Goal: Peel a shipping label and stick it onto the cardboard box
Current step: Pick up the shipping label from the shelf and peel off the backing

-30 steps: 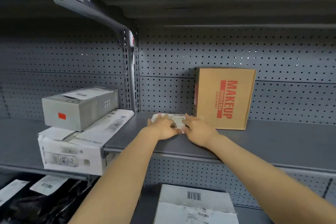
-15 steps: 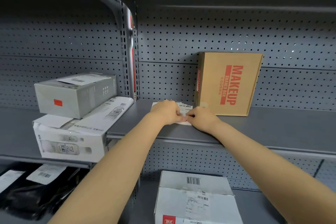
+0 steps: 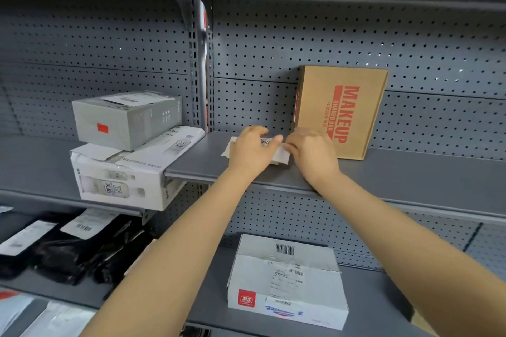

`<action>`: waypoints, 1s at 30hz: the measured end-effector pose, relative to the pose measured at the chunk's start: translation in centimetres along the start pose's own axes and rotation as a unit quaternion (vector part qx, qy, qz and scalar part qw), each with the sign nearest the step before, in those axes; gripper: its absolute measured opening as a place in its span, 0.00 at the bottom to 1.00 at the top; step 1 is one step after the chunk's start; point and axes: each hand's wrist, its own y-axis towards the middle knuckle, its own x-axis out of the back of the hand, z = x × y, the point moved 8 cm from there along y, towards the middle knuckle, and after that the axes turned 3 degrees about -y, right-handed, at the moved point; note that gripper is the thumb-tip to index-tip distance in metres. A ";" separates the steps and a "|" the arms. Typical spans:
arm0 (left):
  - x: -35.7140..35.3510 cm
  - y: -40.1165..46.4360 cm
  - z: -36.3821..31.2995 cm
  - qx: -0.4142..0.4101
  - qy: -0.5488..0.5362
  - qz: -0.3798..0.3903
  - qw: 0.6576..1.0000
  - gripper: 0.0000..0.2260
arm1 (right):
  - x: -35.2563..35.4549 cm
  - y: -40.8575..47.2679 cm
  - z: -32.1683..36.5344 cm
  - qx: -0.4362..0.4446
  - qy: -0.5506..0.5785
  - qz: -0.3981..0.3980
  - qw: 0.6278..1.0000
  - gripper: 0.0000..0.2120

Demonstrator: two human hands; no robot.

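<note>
A brown cardboard box (image 3: pixel 342 112) with red MAKEUP lettering stands upright against the pegboard on the grey shelf (image 3: pixel 397 175). Just left of it a white shipping label sheet (image 3: pixel 282 156) with a barcode lies on the shelf, one edge lifted. My left hand (image 3: pixel 250 152) rests on the sheet and pinches it near the barcode. My right hand (image 3: pixel 312 154) grips the sheet's right edge, close to the box's lower left corner. Most of the sheet is hidden under my hands.
A grey carton (image 3: pixel 126 119) sits on a white carton (image 3: pixel 123 175) at the left. Below, a white parcel (image 3: pixel 287 279) with labels lies on the lower shelf, and black bags (image 3: pixel 68 252) with labels lie at lower left. A shelf upright (image 3: pixel 201 63) divides the bays.
The view has tilted down, showing more of the lower shelf. My hands have stayed on the label sheet, and its right edge now lifts off the shelf.
</note>
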 end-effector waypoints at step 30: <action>-7.0 -25.4 -4.9 0.147 -0.225 0.221 0.938 0.12 | 8.6 -28.1 -8.7 -0.358 0.546 0.120 0.747 0.07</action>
